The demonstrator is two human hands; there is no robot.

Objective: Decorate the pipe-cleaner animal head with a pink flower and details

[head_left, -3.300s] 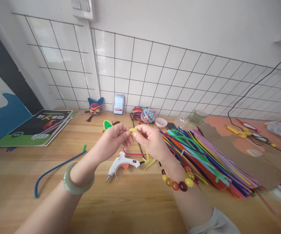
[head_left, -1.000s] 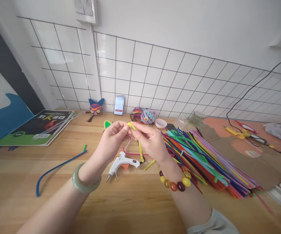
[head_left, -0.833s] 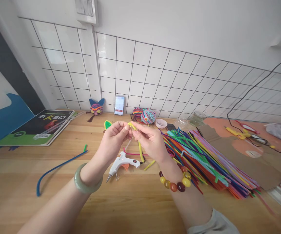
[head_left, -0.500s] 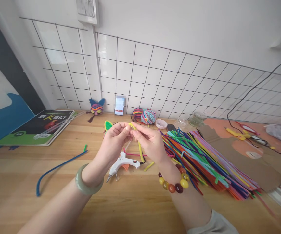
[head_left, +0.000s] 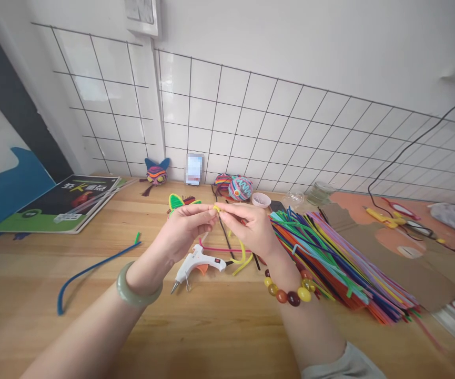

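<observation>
My left hand (head_left: 190,226) and my right hand (head_left: 246,226) meet over the middle of the table, both closed in a pinch. Between their fingertips is the bent end of a yellow pipe cleaner (head_left: 216,209). Its tail (head_left: 245,257) appears to curve down below my right hand. Under the hands lies a white hot glue gun (head_left: 201,261), its nozzle pointing toward me at the left. Behind my left hand is a green and yellow ear-shaped piece (head_left: 175,201), partly hidden.
A bundle of coloured pipe cleaners (head_left: 330,258) lies at the right. A blue pipe cleaner (head_left: 93,271) and a book (head_left: 61,205) are at the left. Along the wall stand a phone (head_left: 194,169), a striped yarn ball (head_left: 240,188) and a pink bowl (head_left: 261,200). Yellow scissors (head_left: 385,217) lie far right.
The hands have shifted slightly, and the fingers have straightened around the yellow pipe cleaner's end. Its tail has swung to the right and now looks curved instead of straight.
</observation>
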